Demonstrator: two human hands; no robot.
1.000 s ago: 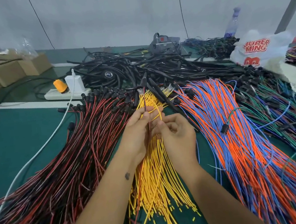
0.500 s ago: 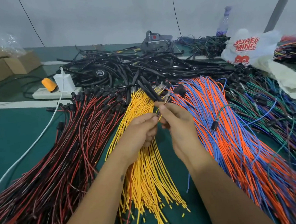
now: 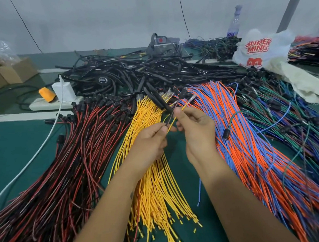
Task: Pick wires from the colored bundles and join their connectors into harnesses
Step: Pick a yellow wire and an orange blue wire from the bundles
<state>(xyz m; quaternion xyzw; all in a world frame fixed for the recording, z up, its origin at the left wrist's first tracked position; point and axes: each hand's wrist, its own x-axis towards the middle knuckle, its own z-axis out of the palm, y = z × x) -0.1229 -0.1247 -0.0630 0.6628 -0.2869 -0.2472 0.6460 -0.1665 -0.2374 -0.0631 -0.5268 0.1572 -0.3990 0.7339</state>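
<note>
Both hands up over the yellow wire bundle [image 3: 155, 177]. Left hand [image 3: 149, 142] has fingers curled, thumb & forefinger pinching a thin yellow wire [image 3: 171, 124] w/ a dark wire alongside; right hand [image 3: 195, 126] pinches the same yellow wire just above, fingertips nearly touching the left's. Wire runs up past the right fingertips toward a black sleeved lead [image 3: 158, 100]. Red/black bundle [image 3: 67, 165] lies left of the left fingers, orange/blue bundle [image 3: 250, 142] just right of the right hand, green/blue wires [image 3: 296, 115] farther right.
</note>
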